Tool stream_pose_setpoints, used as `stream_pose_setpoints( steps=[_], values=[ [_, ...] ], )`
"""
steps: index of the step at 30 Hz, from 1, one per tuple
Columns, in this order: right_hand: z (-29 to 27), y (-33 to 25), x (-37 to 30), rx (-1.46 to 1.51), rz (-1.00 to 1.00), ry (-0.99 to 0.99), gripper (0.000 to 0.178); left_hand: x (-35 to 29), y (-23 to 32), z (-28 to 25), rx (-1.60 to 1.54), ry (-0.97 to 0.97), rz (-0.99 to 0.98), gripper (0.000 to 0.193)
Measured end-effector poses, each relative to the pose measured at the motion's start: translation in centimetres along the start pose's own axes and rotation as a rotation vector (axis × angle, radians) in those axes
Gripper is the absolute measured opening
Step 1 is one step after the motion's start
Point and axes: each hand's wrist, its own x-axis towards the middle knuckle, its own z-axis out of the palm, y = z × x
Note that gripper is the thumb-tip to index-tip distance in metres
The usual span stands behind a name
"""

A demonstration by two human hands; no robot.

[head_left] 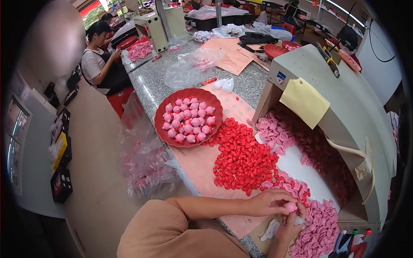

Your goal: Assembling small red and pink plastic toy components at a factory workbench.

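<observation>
Left hand (head view): the left hand reaches in from the left, its fingers bent nearly closed, thumb and fingertips pinching a small, smooth, round pink piece.
Right hand: the right hand is just below and to the right, fingers curled upward beside the round piece; whether it also grips it, I cannot tell. A whitish patch shows at its fingers, its nature unclear.
Round pink piece: raised between the hands, near the right end of the worktop.
Pink pile: thin, curved pink shell-like pieces lie heaped just right of the right hand.
Red heap: small, glossy, oval red pieces spread beyond the left hand, on a pale pink sheet.
Bowl: a red, scalloped-rim bowl beside that heap holds many round pink balls with red bits.
Grey housing: a curved grey housing at right carries a yellow paper sheet and yellow-and-black-handled pliers.
Far left: a seated co-worker in a dark cap beside the speckled grey countertop.
</observation>
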Motion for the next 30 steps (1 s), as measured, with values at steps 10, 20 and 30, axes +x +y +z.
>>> stream_pose_setpoints(
  steps=[10, 20, 30],
  values=[
    [0.4, -0.6, -0.1, -0.267, -0.034, 0.101, 0.038, 0.2, -2.2, 1.8, -0.389, -0.030, -0.205, 0.034],
    [-0.9, -1.0, 2.2, 0.077, 0.436, 0.024, 0.025, 0.8, -1.7, 0.7, -0.821, 0.082, -0.703, 0.034],
    [-2.6, -1.2, 1.9, 0.094, 0.504, -0.018, 0.022, 0.4, -3.0, 1.1, -0.631, -0.074, -0.632, 0.040]
  ],
)
